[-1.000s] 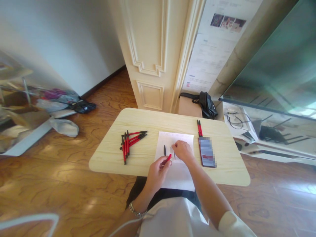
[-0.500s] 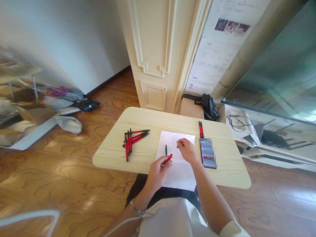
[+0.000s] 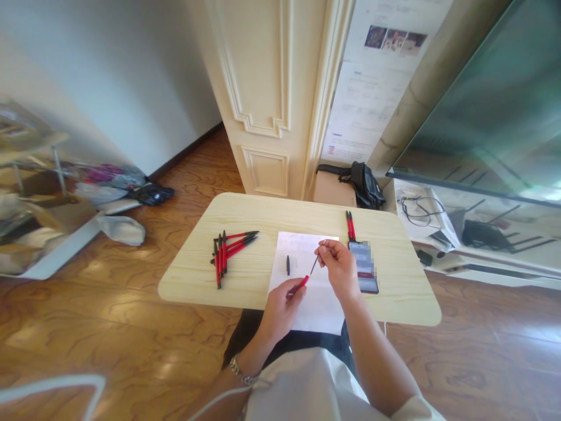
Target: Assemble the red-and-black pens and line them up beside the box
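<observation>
My left hand (image 3: 280, 307) is closed around a red pen barrel (image 3: 300, 285), whose open end points up and right over the white paper sheet (image 3: 302, 280). My right hand (image 3: 339, 266) pinches a thin dark refill (image 3: 314, 264), its lower tip close to the barrel's end. A small black pen part (image 3: 288, 264) lies on the paper to the left. A pile of several red and black pens (image 3: 230, 245) rests on the left of the light wooden table (image 3: 245, 275). Two red pens (image 3: 349, 225) lie at the back right, above a phone (image 3: 363, 267).
A cream panelled door stands behind the table, with a black bag (image 3: 366, 184) on a box at its foot. A glass TV stand with cables (image 3: 421, 210) is on the right. Bags and clutter (image 3: 109, 181) lie on the wooden floor at the left.
My right hand has lifted off the paper with the thin refill and brought it toward the red barrel in my left hand. The view shifted slightly.
</observation>
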`<control>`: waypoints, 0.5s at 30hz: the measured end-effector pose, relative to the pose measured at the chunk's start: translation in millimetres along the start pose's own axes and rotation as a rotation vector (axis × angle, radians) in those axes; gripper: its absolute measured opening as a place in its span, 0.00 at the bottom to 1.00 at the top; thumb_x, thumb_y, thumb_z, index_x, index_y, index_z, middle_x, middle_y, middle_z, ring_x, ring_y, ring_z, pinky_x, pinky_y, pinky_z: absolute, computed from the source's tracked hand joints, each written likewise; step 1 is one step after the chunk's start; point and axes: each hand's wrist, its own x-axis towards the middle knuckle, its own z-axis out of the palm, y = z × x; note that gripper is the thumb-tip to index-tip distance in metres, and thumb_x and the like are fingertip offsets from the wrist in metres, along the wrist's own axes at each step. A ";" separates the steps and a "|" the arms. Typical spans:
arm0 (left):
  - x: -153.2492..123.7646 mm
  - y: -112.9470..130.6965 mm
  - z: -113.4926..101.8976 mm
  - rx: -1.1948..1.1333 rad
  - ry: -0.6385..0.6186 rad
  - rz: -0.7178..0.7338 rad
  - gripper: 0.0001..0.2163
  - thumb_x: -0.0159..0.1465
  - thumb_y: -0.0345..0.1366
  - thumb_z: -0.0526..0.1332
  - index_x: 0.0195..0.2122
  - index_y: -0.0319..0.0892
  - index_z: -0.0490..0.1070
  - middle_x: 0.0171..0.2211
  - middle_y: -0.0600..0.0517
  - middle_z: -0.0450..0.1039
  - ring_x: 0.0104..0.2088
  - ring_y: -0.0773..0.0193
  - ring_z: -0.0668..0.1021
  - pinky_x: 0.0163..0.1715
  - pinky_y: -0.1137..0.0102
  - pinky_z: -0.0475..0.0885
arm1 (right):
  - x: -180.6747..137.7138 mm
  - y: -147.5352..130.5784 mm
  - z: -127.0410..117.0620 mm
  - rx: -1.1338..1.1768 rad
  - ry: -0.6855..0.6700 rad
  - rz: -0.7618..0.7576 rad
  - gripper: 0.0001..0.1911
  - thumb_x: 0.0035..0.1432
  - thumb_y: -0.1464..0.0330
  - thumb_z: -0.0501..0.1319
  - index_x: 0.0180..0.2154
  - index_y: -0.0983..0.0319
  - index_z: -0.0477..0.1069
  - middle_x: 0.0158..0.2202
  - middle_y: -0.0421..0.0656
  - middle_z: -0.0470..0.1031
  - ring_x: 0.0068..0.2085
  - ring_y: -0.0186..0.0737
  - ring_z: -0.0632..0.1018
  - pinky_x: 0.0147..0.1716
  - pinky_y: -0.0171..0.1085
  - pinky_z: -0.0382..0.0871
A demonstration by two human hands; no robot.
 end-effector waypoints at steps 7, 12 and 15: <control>0.5 1.0 1.4 -0.005 0.000 -0.015 0.15 0.62 0.43 0.58 0.45 0.39 0.74 0.39 0.47 0.78 0.36 0.59 0.78 0.38 0.68 0.72 | 2.3 -4.5 -2.2 -0.014 0.020 -0.002 0.12 0.55 0.61 0.60 0.37 0.62 0.68 0.30 0.43 0.74 0.24 0.32 0.68 0.24 0.34 0.63; 2.5 0.1 -0.3 -0.017 -0.002 -0.017 0.16 0.62 0.43 0.58 0.46 0.39 0.74 0.39 0.47 0.78 0.37 0.59 0.78 0.38 0.69 0.72 | -6.4 6.4 2.0 -0.080 -0.041 0.049 0.11 0.54 0.62 0.61 0.37 0.62 0.68 0.29 0.43 0.75 0.25 0.32 0.69 0.23 0.33 0.62; 2.7 -1.9 -2.6 -0.035 -0.001 -0.019 0.15 0.62 0.43 0.58 0.45 0.40 0.74 0.40 0.47 0.77 0.37 0.59 0.78 0.38 0.69 0.71 | -13.2 12.6 3.5 -0.129 -0.101 0.070 0.11 0.54 0.62 0.61 0.37 0.62 0.69 0.31 0.43 0.76 0.27 0.33 0.70 0.25 0.33 0.63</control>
